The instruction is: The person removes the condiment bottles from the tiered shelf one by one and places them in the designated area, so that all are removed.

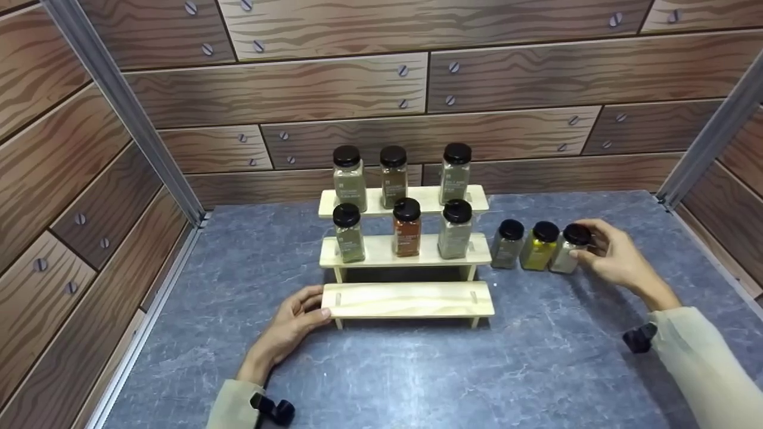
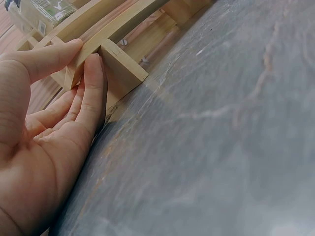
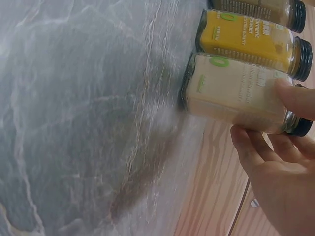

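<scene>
A three-tier wooden spice rack [image 1: 411, 301] stands on the grey marbled table. My left hand [image 1: 287, 325] pinches the left end of its lowest tier, thumb on top and fingers at the underside, as the left wrist view shows. To the right of the rack, three spice jars with black lids stand side by side. My right hand [image 1: 620, 262] grips the rightmost one, a jar of pale powder [image 3: 236, 91], between thumb and fingers near its lid. Beside that jar is the yellow turmeric jar [image 3: 248, 39], then a greyish-green jar [image 1: 507, 251].
The top tier carries a green jar [image 1: 350, 187], a brown jar [image 1: 394, 185] and another green jar [image 1: 455, 182]. On the middle tier are a green jar [image 1: 350, 241], an orange-red jar [image 1: 407, 235] and a pale jar [image 1: 455, 238]. Wood-patterned walls [image 1: 357, 89] enclose the table.
</scene>
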`<action>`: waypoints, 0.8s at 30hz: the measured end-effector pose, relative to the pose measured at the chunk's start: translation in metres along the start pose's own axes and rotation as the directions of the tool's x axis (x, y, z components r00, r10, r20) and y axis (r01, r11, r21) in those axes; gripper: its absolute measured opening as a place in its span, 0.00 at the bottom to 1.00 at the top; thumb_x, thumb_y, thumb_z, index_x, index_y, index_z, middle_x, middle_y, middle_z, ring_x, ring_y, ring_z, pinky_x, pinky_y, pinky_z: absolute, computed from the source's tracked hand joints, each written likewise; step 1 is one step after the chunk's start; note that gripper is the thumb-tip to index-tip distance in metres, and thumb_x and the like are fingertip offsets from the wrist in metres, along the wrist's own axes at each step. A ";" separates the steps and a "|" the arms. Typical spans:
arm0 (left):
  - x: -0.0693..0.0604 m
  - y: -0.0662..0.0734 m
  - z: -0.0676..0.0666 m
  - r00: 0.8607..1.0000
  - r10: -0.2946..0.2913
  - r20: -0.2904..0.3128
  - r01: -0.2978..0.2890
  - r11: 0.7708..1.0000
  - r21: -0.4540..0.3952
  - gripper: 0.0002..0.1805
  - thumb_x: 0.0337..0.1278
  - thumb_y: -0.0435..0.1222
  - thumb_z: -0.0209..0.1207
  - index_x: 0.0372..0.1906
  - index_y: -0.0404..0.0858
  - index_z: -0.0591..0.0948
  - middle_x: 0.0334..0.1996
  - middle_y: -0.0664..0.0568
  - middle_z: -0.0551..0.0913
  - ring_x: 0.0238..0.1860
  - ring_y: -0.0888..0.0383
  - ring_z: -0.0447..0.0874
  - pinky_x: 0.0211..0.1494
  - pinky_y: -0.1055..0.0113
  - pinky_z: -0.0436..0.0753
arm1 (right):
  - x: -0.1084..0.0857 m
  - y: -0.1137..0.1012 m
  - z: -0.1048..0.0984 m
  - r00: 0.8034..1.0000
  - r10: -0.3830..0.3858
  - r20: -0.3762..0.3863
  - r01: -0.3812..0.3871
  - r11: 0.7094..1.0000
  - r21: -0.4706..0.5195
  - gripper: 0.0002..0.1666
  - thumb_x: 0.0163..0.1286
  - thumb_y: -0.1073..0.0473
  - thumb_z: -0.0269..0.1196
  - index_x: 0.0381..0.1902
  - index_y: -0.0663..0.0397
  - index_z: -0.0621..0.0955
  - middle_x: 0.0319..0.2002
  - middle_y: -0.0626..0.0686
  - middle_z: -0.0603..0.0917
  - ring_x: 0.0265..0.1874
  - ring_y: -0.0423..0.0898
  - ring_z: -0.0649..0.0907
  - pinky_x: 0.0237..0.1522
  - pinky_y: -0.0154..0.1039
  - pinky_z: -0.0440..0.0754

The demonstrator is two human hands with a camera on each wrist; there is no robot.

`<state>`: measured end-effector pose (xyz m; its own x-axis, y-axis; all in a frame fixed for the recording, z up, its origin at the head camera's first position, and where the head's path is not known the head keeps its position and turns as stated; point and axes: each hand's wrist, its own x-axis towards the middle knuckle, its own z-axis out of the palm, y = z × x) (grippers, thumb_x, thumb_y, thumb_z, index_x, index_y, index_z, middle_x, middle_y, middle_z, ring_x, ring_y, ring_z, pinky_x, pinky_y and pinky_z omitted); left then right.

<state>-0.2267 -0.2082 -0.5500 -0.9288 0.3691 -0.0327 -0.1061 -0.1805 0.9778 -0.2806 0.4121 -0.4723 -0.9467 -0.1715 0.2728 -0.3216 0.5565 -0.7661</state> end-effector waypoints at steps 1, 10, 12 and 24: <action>0.000 0.000 0.000 1.000 0.000 0.001 0.000 1.000 0.000 0.38 0.69 0.26 0.64 0.76 0.19 0.60 0.66 0.39 0.79 0.58 0.53 0.86 0.67 0.62 0.87 | 0.000 -0.001 0.000 1.000 -0.003 0.006 0.003 1.000 0.006 0.37 0.67 0.78 0.67 0.71 0.80 0.67 0.64 0.80 0.75 0.51 0.15 0.74 0.57 0.12 0.75; 0.000 0.000 0.000 1.000 0.003 -0.005 -0.003 1.000 0.006 0.37 0.68 0.26 0.64 0.76 0.19 0.60 0.66 0.38 0.79 0.58 0.52 0.86 0.66 0.62 0.87 | 0.008 -0.046 -0.011 0.999 -0.020 -0.028 0.017 0.995 -0.103 0.39 0.72 0.66 0.71 0.76 0.66 0.68 0.69 0.69 0.77 0.67 0.56 0.80 0.61 0.12 0.71; 0.000 0.000 0.000 1.000 0.003 -0.007 -0.003 1.000 0.010 0.37 0.68 0.26 0.64 0.76 0.19 0.60 0.66 0.37 0.78 0.59 0.52 0.86 0.67 0.61 0.87 | 0.010 -0.059 -0.010 0.998 -0.053 -0.042 0.049 0.993 -0.107 0.38 0.72 0.65 0.72 0.75 0.64 0.69 0.68 0.66 0.78 0.66 0.50 0.80 0.62 0.13 0.73; 0.000 0.001 0.001 1.000 0.000 -0.003 0.000 1.000 0.000 0.38 0.68 0.26 0.64 0.76 0.19 0.60 0.67 0.37 0.78 0.59 0.52 0.86 0.68 0.60 0.87 | 0.019 -0.114 0.021 0.974 -0.221 -0.051 0.221 0.975 -0.019 0.38 0.65 0.70 0.75 0.71 0.61 0.75 0.62 0.47 0.83 0.61 0.33 0.81 0.67 0.20 0.76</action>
<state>-0.2268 -0.2074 -0.5488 -0.9300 0.3660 -0.0337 -0.1063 -0.1800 0.9779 -0.2624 0.3288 -0.3920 -0.8498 -0.2490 0.4646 -0.5220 0.5201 -0.6760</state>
